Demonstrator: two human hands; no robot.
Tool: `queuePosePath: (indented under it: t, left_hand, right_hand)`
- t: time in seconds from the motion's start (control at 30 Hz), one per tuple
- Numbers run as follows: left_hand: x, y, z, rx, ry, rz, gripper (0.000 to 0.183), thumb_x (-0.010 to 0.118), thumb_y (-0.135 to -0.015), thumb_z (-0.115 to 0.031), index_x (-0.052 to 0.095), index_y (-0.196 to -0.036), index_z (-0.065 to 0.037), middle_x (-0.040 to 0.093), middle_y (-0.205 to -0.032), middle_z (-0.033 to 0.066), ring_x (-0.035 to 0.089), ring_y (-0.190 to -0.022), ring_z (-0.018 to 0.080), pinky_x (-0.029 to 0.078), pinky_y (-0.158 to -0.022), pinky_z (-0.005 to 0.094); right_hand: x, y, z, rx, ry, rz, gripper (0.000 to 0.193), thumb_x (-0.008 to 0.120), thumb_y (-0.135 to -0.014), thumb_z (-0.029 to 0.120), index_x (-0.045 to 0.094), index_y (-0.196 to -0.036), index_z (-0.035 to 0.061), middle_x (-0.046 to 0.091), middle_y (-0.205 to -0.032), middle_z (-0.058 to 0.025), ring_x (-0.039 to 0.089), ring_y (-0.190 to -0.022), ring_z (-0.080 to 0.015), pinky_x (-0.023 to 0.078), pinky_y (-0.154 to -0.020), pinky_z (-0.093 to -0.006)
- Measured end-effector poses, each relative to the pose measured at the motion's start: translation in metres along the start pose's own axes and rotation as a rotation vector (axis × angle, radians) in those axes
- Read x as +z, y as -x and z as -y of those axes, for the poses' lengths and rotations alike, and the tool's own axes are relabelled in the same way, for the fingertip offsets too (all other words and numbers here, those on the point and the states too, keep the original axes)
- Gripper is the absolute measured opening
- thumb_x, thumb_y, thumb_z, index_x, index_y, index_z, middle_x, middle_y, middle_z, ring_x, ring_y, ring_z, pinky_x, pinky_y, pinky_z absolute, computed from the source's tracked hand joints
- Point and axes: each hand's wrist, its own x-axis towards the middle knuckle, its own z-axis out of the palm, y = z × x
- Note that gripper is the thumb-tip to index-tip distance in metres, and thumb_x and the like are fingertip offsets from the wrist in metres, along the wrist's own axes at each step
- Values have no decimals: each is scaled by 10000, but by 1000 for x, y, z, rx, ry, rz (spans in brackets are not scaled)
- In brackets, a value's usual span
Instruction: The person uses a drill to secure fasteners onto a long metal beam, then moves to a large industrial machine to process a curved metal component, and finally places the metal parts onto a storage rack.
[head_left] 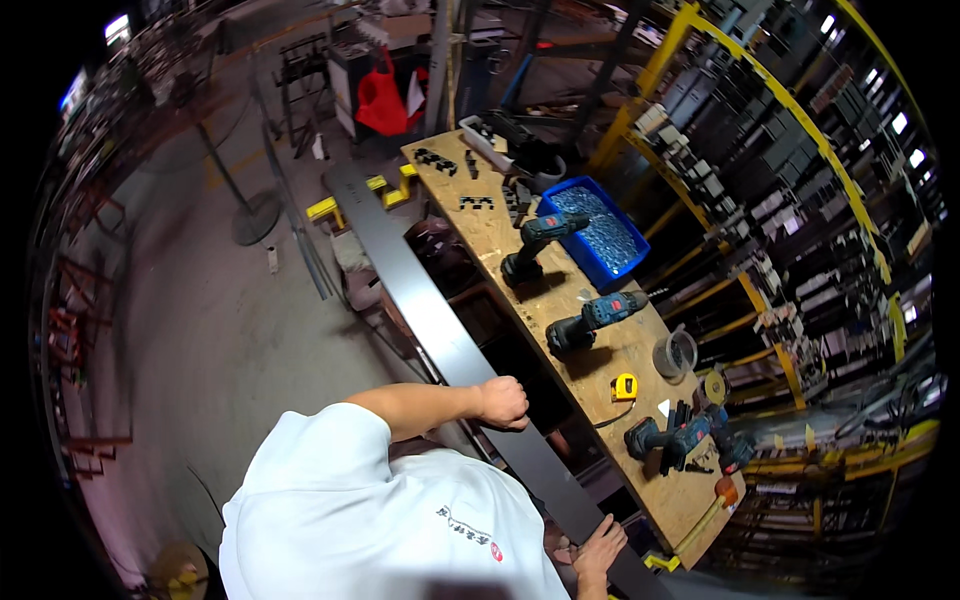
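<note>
A long grey metal profile point(430, 310) runs diagonally from the far left to the near right in front of me. My left hand point(503, 402) is closed at its middle, the fingers curled at the edge that faces the workbench. Further down, near the profile's close end, my right hand point(600, 548) lies on the metal with its fingers stretched out. Nearest to the hands on the bench are a yellow tape measure point(625, 388) and a blue-black cordless drill point(670, 440).
The wooden workbench point(590, 385) stands right of the profile. On it are two more cordless drills point(590, 322), a blue bin point(600, 230) of small metal parts, a clear tub point(675, 354), black fittings point(436, 162) and a hammer point(712, 510). Yellow supports point(325, 209) stand by the profile's far end.
</note>
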Motion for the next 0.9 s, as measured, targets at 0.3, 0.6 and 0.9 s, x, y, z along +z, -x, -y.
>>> queuePosePath:
  t: [0.3, 0.6, 0.9]
  left_hand:
    - [-23, -70, -25, 253, 235, 921, 628, 527, -891, -647, 716, -1214, -143, 697, -991, 283, 672, -956, 424, 534, -863, 496]
    - [13, -62, -104, -476, 1173, 1431, 237, 683, -828, -137, 622, -1014, -2, 677, -943, 110, 678, -850, 237, 585, -740, 396]
    - [-40, 36, -136, -182, 963, 1236, 489, 757, -694, 2, 559, -1138, 54, 686, -951, 173, 691, -769, 287, 584, -709, 398]
  right_hand:
    - [-75, 25, 42, -47, -118, -178, 724, 673, -754, 85, 411, -1414, -54, 540, -1152, -247, 528, -1120, -417, 390, -1029, -559]
    - [-53, 53, 166, 117, 30, -440, 522, 500, -913, 232, 482, -1395, 33, 588, -1251, -200, 540, -1231, -352, 324, -1117, -583]
    - [-32, 152, 260, 327, -39, -640, 634, 402, -956, 193, 251, -1571, 182, 274, -1599, -255, 259, -1506, -372, 161, -1256, -528]
